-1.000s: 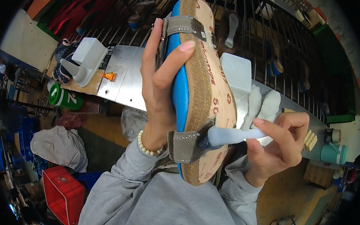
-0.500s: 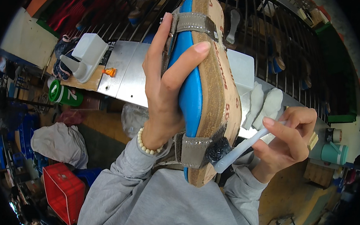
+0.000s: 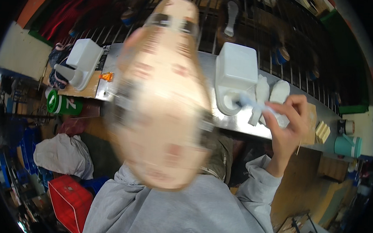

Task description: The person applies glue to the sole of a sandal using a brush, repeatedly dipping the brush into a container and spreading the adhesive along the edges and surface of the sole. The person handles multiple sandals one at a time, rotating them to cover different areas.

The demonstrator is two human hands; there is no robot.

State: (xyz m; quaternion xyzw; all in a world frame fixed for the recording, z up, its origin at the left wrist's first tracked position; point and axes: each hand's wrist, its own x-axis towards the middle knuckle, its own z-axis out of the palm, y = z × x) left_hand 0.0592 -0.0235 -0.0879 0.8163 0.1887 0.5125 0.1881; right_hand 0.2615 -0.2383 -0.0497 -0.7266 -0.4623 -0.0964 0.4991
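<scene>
A sandal [image 3: 163, 111], smeared by motion, is held up in front of me with its pale printed sole facing me. Dark strap ends lie folded over the sole's edges. Behind it my left hand [image 3: 132, 44] grips the sandal; only blurred fingers show past its left edge. My right hand [image 3: 289, 122] pinches a brush [image 3: 255, 104] with a pale, translucent handle. Its tip is at the round opening of a white plastic pot with a box-shaped tank [image 3: 237, 64] on the metal bench; how far it reaches inside I cannot tell.
Pale shoe-shaped pieces [image 3: 278, 93] lie right of the pot. A second white pot with a cone [image 3: 84, 59] and an orange wrapper [image 3: 107, 76] are at left. Behind the bench runs a barred rack [image 3: 259, 35] with sandals. A teal jug [image 3: 348, 146] stands far right.
The sandal has turned from its side to show its sole and shifted left. My right hand has taken the brush from the sandal's strap end to the white pot.
</scene>
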